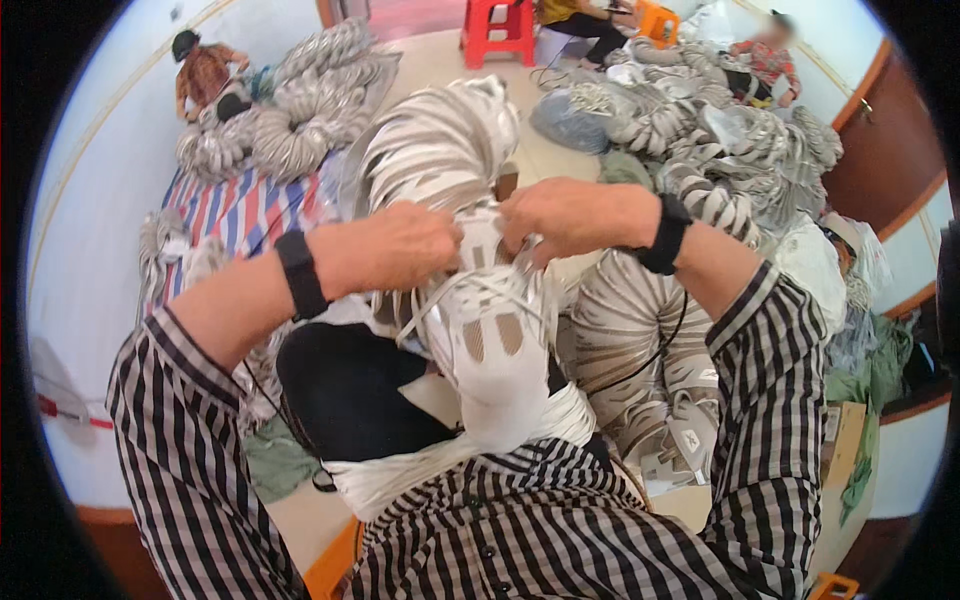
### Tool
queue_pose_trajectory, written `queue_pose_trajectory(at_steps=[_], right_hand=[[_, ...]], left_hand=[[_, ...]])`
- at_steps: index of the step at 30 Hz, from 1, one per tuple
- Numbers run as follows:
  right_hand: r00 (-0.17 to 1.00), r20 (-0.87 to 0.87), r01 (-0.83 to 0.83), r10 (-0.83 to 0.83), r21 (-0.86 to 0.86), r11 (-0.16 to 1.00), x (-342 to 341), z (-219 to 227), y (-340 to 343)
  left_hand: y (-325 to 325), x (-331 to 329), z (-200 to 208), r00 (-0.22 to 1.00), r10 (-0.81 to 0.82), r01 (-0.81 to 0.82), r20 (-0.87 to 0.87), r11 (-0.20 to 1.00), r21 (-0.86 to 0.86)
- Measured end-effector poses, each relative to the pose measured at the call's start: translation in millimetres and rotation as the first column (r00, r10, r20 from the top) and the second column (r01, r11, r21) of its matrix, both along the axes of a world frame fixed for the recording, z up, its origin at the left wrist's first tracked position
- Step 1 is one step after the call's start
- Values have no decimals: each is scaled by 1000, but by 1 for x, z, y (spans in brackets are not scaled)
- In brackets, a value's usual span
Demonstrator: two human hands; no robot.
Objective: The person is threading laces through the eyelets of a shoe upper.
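Note:
A white shoe upper (505,385) with beige mesh patches lies over my lap, its toe end toward me. A white shoelace (480,290) criss-crosses its front, with a loose loop at the left side. My left hand (395,248) is closed at the upper's left eyelet edge, fingertips pinched on the lace. My right hand (580,215) pinches at the opposite edge, where a bit of white lace shows under the fingers. Beyond my hands a thick curved stack of similar uppers (430,150) adjoins this one. A bundle of white laces (400,478) rests across my lap.
Coiled stacks of uppers (640,320) lie close on my right, and more stacks (300,120) sit on a striped sheet (240,215) at far left. A red stool (498,35) stands ahead. Other people sit at the back among piles. A brown door (890,130) is at right.

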State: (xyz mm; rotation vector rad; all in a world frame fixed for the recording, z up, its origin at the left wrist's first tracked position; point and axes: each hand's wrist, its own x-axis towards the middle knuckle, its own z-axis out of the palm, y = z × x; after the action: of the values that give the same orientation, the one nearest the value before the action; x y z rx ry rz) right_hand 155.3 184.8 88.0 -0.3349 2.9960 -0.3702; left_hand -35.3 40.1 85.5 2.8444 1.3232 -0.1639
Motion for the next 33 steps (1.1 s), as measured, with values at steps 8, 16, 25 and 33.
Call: queue_pose_trajectory(at_steps=[8, 16, 25, 33], right_hand=[[996, 28, 82, -85, 94, 992, 0, 1, -8], [959, 13, 271, -282, 238, 933, -18, -11, -26], [920, 171, 335, -353, 126, 934, -25, -9, -27], [792, -57, 539, -608, -401, 741, -17, -51, -23]], left_hand=[[11, 8, -5, 996, -69, 70, -53, 997, 18], [10, 11, -6, 988, 156, -156, -1, 984, -81], [14, 31, -6, 916, 402, -402, -14, 914, -46], [15, 32, -7, 854, 516, -521, -71, 844, -130]])
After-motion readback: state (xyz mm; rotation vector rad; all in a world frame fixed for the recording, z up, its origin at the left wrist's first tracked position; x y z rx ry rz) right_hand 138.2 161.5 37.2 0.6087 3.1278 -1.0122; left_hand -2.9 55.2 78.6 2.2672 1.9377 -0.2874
